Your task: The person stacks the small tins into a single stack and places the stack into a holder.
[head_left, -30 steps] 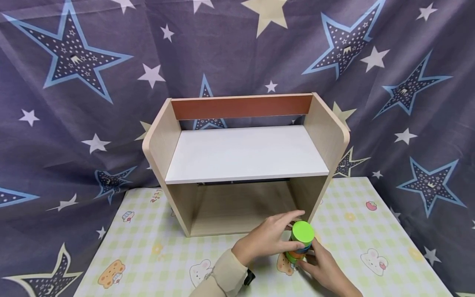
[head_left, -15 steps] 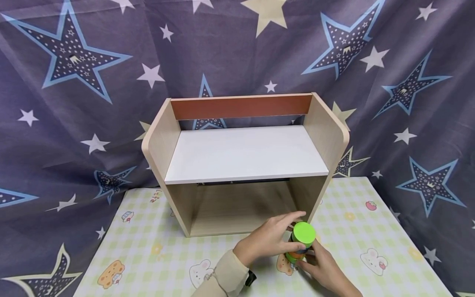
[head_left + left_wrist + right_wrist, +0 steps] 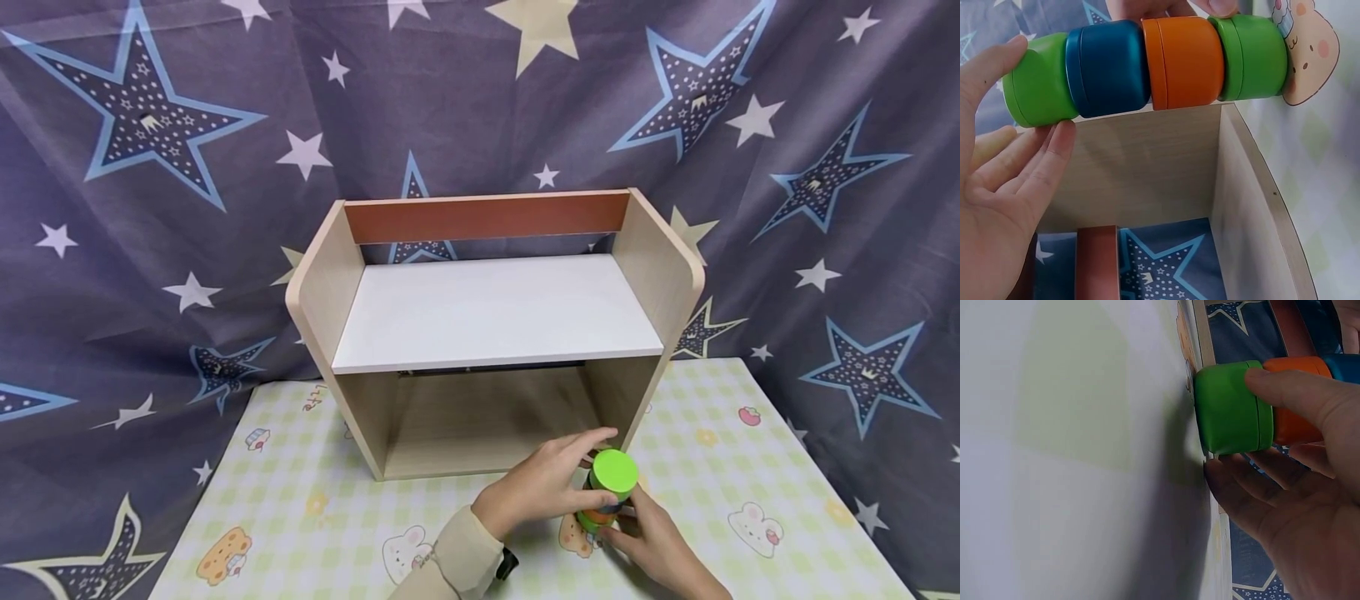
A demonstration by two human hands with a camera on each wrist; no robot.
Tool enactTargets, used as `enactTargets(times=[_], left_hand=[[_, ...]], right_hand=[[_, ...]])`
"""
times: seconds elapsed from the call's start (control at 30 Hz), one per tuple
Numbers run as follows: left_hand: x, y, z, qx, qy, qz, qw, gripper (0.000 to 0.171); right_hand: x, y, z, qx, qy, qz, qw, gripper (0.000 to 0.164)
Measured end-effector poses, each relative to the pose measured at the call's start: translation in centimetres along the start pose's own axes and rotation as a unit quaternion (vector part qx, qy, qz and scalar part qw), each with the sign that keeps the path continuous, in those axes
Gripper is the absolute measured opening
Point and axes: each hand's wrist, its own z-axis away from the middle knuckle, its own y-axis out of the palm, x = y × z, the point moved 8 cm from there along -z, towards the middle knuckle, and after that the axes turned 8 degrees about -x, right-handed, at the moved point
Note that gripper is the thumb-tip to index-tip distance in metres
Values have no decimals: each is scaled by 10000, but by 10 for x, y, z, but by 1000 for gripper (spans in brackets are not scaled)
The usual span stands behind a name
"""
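An upright stack of small round lidded tins stands on the table in front of the shelf's right side. From the top it runs: a green tin (image 3: 1040, 81), a blue tin (image 3: 1110, 69), an orange tin (image 3: 1188, 62) and another green tin (image 3: 1229, 409) on the tablecloth. With thumb on one side and fingers on the other, my left hand (image 3: 536, 483) holds the top green tin. Low on the right, my right hand (image 3: 660, 537) grips the bottom green tin, its thumb on the side facing me. In the head view my fingers partly cover the middle tins.
A wooden shelf unit (image 3: 495, 312) with a white board and a red-brown back rail stands just behind the stack. Its right side panel (image 3: 660, 267) rises close to my left fingertips. A checked tablecloth (image 3: 292, 533) covers the table; a starry curtain (image 3: 480, 108) hangs behind.
The top of the stack and my left hand have shifted very slightly to the right. My right hand stays in place on the bottom tin.
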Motion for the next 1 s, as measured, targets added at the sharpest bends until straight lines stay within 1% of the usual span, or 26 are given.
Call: enactTargets(times=[0.23, 0.47, 0.6, 0.7, 0.87, 1.0], left_hand=[[4, 0, 4, -42, -112, -24, 9999, 83], [13, -2, 13, -149, -402, 172, 9989, 80], [20, -2, 20, -231, -636, 306, 9972, 79], [26, 0, 26, -289, -743, 464, 9957, 78], [33, 6, 37, -404, -732, 775, 9935, 77], [37, 10, 45, -504, -690, 800, 9931, 75]], right_hand=[[0, 0, -1, -4, 11, 14, 10000, 64], [1, 0, 0, -51, -122, 11, 9999, 60], [0, 0, 0, -53, -44, 30, 10000, 59], [-1, 0, 0, -52, 39, 11, 10000, 59], [-1, 1, 0, -18, -11, -48, 10000, 61], [0, 2, 0, -45, -94, -41, 9999, 62]])
